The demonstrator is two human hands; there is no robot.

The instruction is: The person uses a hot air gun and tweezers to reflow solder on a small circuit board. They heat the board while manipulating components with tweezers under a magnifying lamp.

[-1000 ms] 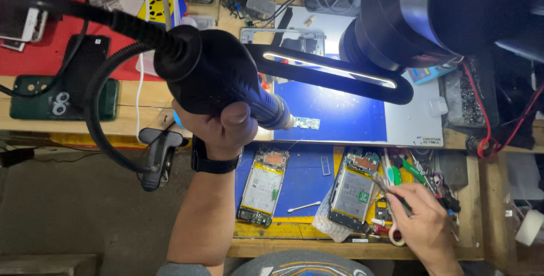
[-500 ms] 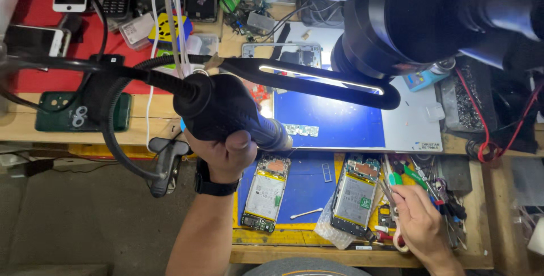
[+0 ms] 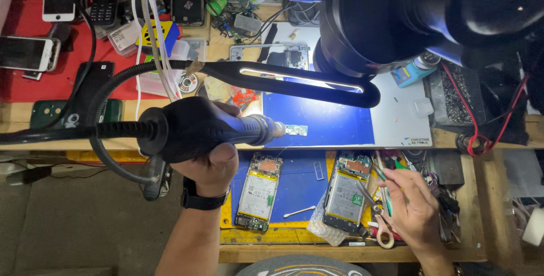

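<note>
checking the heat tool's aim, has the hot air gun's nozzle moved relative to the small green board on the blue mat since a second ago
No. The hot air gun nozzle sits just left of the small green board on the blue mat, as before; the left hand grips it.

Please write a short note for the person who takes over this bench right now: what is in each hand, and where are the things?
Left hand: gripping the black hot-air handle, nozzle aimed at a small circuit board on the blue mat.
Right hand: reaching among the tools at the right of the tray, pinching a thin one.
Two opened phones lie backs off on the lower mat, a cotton swab between them.
</note>
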